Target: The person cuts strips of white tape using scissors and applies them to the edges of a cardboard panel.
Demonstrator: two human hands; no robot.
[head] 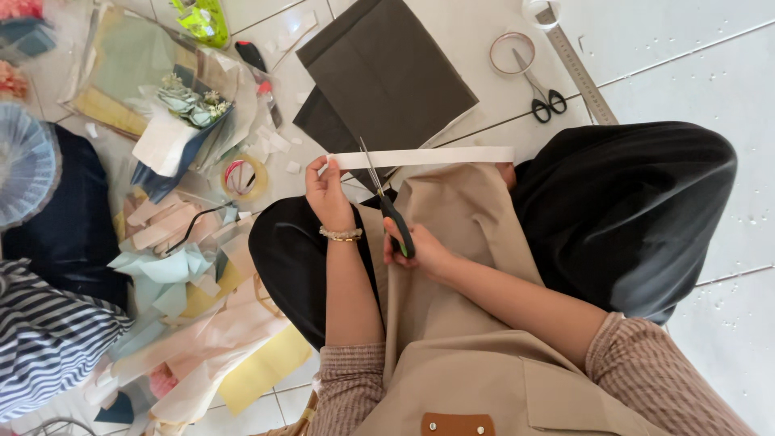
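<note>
Striped cloth [44, 339] beyond left edge

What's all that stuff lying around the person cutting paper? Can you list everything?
paper strip: one, white, held over the lap
scissors: one, black-handled, cutting the strip
dark sheets: two, grey-black, floor ahead
small scissors: one, black, floor, far right
tape ring: one, clear, beside small scissors
ruler: one, metal, far right
tape roll: one, yellowish, floor left
paper scraps: many, pastel, left pile
apron: one, beige, on the lap
left hand: holds the strip, wears a bracelet
right hand: grips the scissors
</note>
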